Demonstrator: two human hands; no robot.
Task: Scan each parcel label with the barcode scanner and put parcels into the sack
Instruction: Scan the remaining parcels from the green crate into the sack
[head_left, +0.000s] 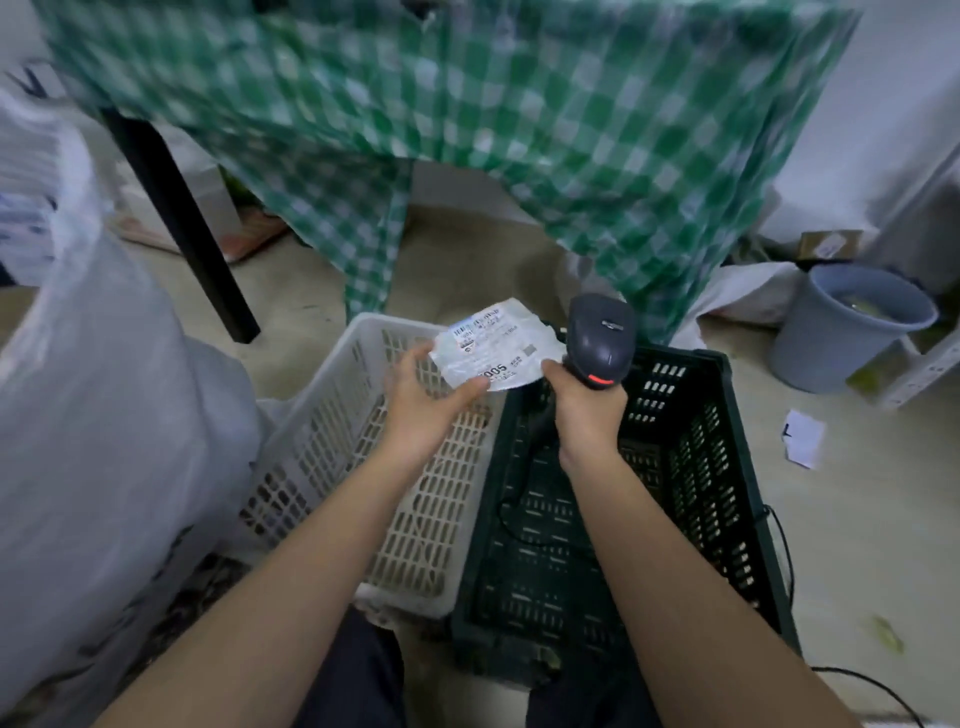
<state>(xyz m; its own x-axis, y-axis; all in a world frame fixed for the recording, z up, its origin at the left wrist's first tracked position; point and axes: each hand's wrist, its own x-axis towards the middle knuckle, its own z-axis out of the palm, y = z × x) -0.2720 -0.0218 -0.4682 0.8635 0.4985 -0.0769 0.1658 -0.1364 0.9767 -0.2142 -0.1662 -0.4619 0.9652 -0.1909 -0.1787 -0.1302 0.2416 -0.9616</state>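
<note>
Both crates (597, 545) below look empty. Left hand (421, 410) pinches a small parcel (493, 345) over them; right hand (587, 410) grips the scanner (602, 338) beside it. Scanning seems underway; the sack (93, 415) waits left.

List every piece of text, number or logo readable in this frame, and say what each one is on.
"005": large dark digits on the label of the parcel, held in the left hand; a leading character is hidden by the thumb.
Remaining print and barcodes on that label: too small and blurred to read.
Logo on the head of the barcode scanner, gripped by the right hand: unreadable.
Mark on the paper scrap on the floor: illegible.
</note>
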